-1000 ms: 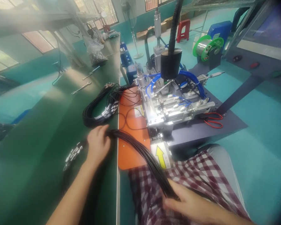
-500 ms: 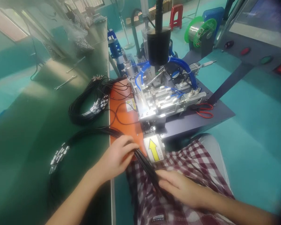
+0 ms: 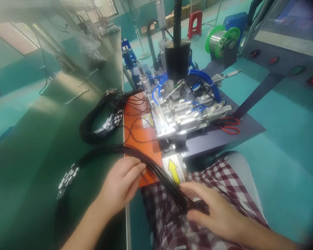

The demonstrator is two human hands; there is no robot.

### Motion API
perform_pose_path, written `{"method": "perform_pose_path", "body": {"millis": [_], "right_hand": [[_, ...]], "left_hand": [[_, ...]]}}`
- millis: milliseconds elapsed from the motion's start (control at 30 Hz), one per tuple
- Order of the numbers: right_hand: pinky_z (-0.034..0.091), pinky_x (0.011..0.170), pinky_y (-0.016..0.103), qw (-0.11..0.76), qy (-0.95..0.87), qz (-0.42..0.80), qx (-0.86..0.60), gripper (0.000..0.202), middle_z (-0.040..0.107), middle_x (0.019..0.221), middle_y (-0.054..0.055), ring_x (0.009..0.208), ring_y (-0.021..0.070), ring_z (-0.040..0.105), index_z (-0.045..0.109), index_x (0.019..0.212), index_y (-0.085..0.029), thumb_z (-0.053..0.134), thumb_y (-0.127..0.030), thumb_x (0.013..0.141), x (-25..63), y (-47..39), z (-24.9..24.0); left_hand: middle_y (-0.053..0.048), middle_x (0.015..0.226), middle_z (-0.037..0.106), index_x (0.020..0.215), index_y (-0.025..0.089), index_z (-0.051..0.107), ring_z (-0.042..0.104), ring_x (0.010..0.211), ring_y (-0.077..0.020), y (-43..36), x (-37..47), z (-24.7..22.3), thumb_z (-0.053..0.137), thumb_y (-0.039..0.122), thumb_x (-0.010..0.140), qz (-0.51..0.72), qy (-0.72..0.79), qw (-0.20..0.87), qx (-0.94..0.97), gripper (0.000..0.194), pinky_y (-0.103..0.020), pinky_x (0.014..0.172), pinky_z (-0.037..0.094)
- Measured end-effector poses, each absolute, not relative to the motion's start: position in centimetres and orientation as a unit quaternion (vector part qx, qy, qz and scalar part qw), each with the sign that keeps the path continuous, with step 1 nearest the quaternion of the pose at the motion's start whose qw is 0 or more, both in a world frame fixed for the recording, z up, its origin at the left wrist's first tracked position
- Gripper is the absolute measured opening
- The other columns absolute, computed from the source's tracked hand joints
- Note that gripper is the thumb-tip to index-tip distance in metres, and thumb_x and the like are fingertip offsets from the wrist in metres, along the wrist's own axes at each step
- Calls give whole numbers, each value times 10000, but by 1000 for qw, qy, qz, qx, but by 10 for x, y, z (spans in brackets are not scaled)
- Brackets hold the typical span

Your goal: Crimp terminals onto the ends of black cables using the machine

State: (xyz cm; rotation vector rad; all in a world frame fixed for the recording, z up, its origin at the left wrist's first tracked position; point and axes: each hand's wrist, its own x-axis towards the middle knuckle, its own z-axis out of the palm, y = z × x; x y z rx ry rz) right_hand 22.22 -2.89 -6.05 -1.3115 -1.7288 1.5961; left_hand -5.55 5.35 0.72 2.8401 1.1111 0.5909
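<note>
A long bundle of black cables [image 3: 161,175] curves from the green table over the orange plate [image 3: 138,139] to the checkered cloth on my lap. My left hand [image 3: 123,178] is beside the bundle at the plate's edge, fingertips pinched together; what they hold, if anything, is too small to make out. My right hand [image 3: 211,205] is around the bundle's near end, thumb and fingers apart, not gripping it. White and silver connectors [image 3: 67,178] sit on the looped part at the left. A second coil of black cables [image 3: 87,125] lies farther back.
A metal machine [image 3: 182,111] with blue tubes stands beyond the plate, beside a white part with a yellow arrow [image 3: 174,170]. A wire spool [image 3: 221,41] and a button panel [image 3: 284,62] are at the right. The green table [image 3: 36,166] fills the left.
My left hand has come off the bundle and moved left and slightly down. My right hand has shifted right and its fingers have opened around the cable ends. The view has shifted slightly.
</note>
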Motion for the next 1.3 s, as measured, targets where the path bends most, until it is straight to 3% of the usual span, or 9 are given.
{"method": "perform_pose_path", "body": {"millis": [100,167,367,467,567,800,1033,1167,1300], "right_hand": [[364,1087,458,245,-689,476,-489,544,536,1383,103,1274,302,480,543,1310,-229,675,-359,798,225,-27,-54],[382,1064,458,233,-704,454,-494,503,557,1357,101,1243,295,507,555,1286,-232,658,-365,812,220,-23,-50],[467,883,450,117,-688,471,-540,453,700,1099,101,994,305,638,599,1205,-196,648,-386,797,204,-18,-43],[471,823,391,74,-672,514,-527,436,702,1081,94,968,287,648,565,1252,-213,582,-372,846,204,-23,-46],[453,774,315,64,-673,567,-471,268,698,991,64,915,236,640,596,1126,-228,488,-349,913,202,-26,-51],[365,627,282,46,-715,561,-416,206,641,860,65,739,206,572,541,974,-169,508,-360,904,175,-19,-60],[426,650,265,95,-666,662,-331,213,653,866,38,738,174,579,552,976,-178,597,-356,868,170,-13,-64],[476,708,260,133,-599,761,-212,289,680,932,29,831,171,633,543,1131,-188,585,-340,888,161,-5,-52],[472,690,255,139,-614,742,-231,390,684,936,24,811,174,625,598,1065,-179,719,-414,779,143,-4,-55]], "left_hand": [[-54,863,654,1155,234,556,578,724,-173,46,-63,11,477,86,883,183,356,-34,916,319,-329,661,484],[-32,782,636,1158,224,554,556,673,-164,42,-65,11,512,116,888,177,363,-20,915,293,-327,648,473],[-16,834,611,1067,232,587,576,799,-161,30,-69,22,550,150,887,169,438,95,878,202,-346,829,483],[-27,874,608,1055,230,594,586,867,-171,27,-68,26,543,168,893,137,454,130,871,181,-316,813,496],[-41,897,605,1062,222,611,592,853,-172,26,-63,22,535,203,901,84,445,152,878,178,-296,758,514],[-128,1256,557,1345,210,487,528,1167,-263,26,-47,-8,469,57,860,39,378,19,925,508,-439,949,495],[-102,1145,675,1109,137,630,586,1149,-249,31,-43,-19,425,44,888,54,277,-70,957,315,-436,1001,494],[-122,1192,652,1142,139,617,542,1224,-256,34,-54,-2,389,-14,851,69,281,-61,955,401,-439,982,513],[-151,1216,628,1056,148,654,529,1225,-287,30,-54,2,409,-33,814,73,304,-69,947,389,-475,950,519]]}}
